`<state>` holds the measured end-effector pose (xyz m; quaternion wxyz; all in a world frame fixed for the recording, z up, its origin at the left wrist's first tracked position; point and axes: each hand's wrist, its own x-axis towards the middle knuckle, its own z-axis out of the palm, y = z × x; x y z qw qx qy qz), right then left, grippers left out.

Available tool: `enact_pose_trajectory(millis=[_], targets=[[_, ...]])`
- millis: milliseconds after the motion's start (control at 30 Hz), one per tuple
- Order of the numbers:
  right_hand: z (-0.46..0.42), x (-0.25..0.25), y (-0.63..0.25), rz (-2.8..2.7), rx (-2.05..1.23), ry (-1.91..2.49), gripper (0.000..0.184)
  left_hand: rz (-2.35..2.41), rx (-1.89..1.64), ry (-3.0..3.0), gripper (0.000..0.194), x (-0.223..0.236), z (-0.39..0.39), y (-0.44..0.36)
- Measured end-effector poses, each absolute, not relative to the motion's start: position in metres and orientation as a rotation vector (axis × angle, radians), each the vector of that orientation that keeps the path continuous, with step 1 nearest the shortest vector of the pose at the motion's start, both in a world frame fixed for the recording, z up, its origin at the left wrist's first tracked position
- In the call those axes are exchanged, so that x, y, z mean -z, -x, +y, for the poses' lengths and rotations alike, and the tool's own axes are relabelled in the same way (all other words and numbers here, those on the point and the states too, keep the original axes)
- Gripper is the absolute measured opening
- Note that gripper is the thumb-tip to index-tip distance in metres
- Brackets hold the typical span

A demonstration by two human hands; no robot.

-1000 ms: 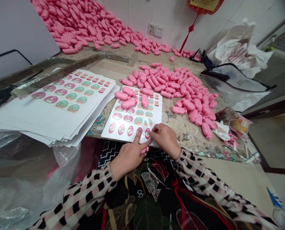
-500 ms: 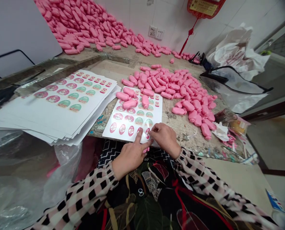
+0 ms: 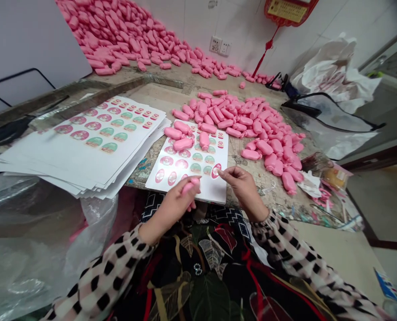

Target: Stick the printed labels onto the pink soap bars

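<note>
Between the thumb and fingertips of my right hand (image 3: pixel 241 186) is a pink oval sticker (image 3: pixel 216 171), held by its edge over the sticker sheet. My left hand (image 3: pixel 179 195) is closed around a small pink plastic bottle (image 3: pixel 190 185), just off the sheet's near edge; part of the bottle is hidden by the fingers. The white sticker sheet (image 3: pixel 211 195) lies at the table's front edge, with pink and green oval labels on it. Several pink bottles (image 3: pixel 183 144) rest on its far part.
A stack of sticker sheets (image 3: pixel 51 165) lies to the left. Beyond the sheet spreads a heap of pink bottles (image 3: pixel 251 120), and a larger pile (image 3: pixel 118 31) stands against the wall. A clear bag (image 3: pixel 332 120) and scraps (image 3: pixel 310 183) are at the right.
My right hand has lifted the oval sticker off the sheet. My left hand has drawn back from the sheet to the left, raising the pink bottle into plainer view.
</note>
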<state>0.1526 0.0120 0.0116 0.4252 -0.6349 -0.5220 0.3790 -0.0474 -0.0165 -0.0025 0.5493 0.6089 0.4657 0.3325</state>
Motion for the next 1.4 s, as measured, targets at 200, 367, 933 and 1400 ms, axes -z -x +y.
enact_pose_trajectory(millis=[200, 367, 933, 1400], targets=[[-0.006, -0.03, -0.12, -1.264, -1.099, 1.372, 0.026, 0.715, -0.852, -0.307, 0.037, -0.015, 0.007, 0.043], [-0.014, -0.029, -0.107, -1.371, -1.113, 1.343, 0.021, 0.647, -0.816, -0.23, 0.038, -0.013, 0.014, 0.035], [-0.015, -0.019, -0.112, -1.598, -0.919, 1.488, 0.027, 0.67, -0.818, -0.286, 0.042, -0.012, 0.012, 0.026], [-0.023, -0.034, -0.118, -2.029, -0.265, 1.794, 0.034, 0.718, -1.005, -0.447, 0.046, -0.012, 0.005, 0.02]])
